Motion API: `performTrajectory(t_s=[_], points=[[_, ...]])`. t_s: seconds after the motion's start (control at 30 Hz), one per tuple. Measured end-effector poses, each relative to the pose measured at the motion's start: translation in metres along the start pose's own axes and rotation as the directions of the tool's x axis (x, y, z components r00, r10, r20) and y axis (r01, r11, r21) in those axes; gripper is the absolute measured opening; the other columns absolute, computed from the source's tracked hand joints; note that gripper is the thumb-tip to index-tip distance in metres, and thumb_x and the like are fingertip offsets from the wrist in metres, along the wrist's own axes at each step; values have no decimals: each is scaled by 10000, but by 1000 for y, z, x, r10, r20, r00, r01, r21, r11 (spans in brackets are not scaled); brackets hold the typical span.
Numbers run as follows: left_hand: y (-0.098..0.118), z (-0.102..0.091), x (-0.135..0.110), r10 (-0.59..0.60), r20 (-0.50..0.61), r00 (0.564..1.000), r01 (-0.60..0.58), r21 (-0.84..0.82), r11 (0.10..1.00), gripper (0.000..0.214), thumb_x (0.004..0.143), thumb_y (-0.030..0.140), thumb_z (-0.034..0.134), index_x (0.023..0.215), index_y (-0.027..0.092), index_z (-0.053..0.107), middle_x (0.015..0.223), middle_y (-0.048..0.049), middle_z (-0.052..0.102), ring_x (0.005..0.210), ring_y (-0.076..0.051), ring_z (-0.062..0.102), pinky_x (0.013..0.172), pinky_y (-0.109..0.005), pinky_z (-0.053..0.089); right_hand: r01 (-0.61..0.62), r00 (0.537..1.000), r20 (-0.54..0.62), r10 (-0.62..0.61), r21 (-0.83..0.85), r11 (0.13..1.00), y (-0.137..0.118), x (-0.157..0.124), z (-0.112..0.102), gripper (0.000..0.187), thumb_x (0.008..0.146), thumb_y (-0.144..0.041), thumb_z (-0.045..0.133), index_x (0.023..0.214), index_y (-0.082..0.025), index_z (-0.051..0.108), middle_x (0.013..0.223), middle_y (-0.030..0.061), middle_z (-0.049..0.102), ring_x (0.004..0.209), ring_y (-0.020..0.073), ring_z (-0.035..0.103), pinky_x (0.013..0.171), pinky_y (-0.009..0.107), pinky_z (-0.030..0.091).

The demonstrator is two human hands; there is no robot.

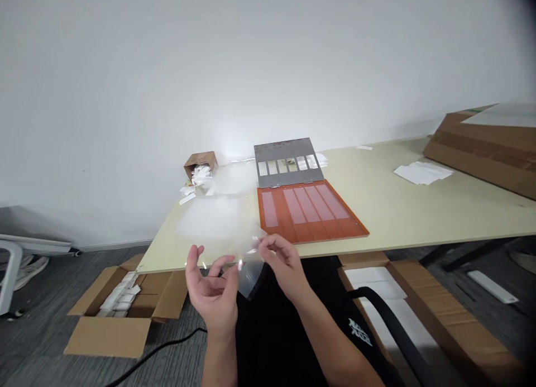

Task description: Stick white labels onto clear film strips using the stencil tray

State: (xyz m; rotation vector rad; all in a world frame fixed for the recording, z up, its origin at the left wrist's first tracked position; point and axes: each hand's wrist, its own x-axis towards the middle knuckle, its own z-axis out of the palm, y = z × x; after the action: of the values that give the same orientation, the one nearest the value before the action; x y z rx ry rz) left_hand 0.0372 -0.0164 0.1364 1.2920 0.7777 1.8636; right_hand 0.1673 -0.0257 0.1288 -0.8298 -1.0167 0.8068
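Observation:
Both hands hover at the near edge of a pale table (397, 208), above my lap. My left hand (211, 289) is palm up with its fingers curled round the edge of a clear plastic film (250, 278). My right hand (282, 264) pinches the same film from the right with fingertips together. More clear film sheets (213, 216) lie on the table just beyond the hands. Further back lies an orange tray (310, 211) with several pale strips in its slots. A grey metal plate (287, 161) with a row of windows rests behind it.
A tipped brown box (201, 165) spills white slips at the table's back left. White papers (422, 172) and a large flat carton (481, 144) sit at the right. On the floor stand an open carton (121, 306) with white packets and another carton (419, 303). A black cable (163, 350) crosses the carpet.

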Motion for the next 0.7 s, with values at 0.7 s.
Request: performTrajectory(t_s=[0.7], points=[[-51, -57, 19, -364, -28, 931, 349, 354, 868, 811, 607, 128, 666, 1374, 260, 435, 1503, -97, 392, 703, -56, 608, 556, -184, 535, -252, 962, -124, 245, -753, 608, 31, 180, -119, 115, 807, -130, 523, 794, -125, 637, 817, 52, 679, 745, 126, 585, 737, 255, 441]])
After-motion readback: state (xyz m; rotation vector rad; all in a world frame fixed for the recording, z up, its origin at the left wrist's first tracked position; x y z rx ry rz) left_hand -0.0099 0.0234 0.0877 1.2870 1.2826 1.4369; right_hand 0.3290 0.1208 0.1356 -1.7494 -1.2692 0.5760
